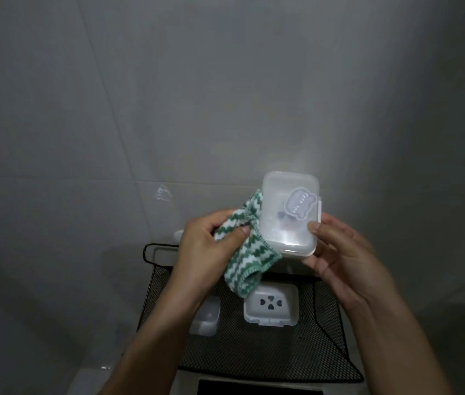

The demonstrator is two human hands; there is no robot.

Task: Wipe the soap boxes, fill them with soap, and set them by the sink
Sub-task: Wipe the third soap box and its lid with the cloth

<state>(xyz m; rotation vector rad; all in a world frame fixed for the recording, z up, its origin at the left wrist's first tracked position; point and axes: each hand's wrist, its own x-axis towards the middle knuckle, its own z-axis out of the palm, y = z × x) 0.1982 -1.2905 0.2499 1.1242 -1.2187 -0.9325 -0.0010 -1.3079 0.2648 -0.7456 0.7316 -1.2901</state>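
Head view: the right hand point(336, 252) grips a clear soap box point(289, 212) above the mesh basket point(325, 337), while the left hand point(208, 246) pinches a striped cloth point(242, 252) against its side. Wiping seems underway; next, turn the box to reach unwiped faces.

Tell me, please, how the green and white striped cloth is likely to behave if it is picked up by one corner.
The striped cloth is probably floppy: it bunches in the left hand and its free end droops in folds. It looks light, pinched by thumb and fingers alone. Its fuzzy weave likely grips rather than slips against the soap box.
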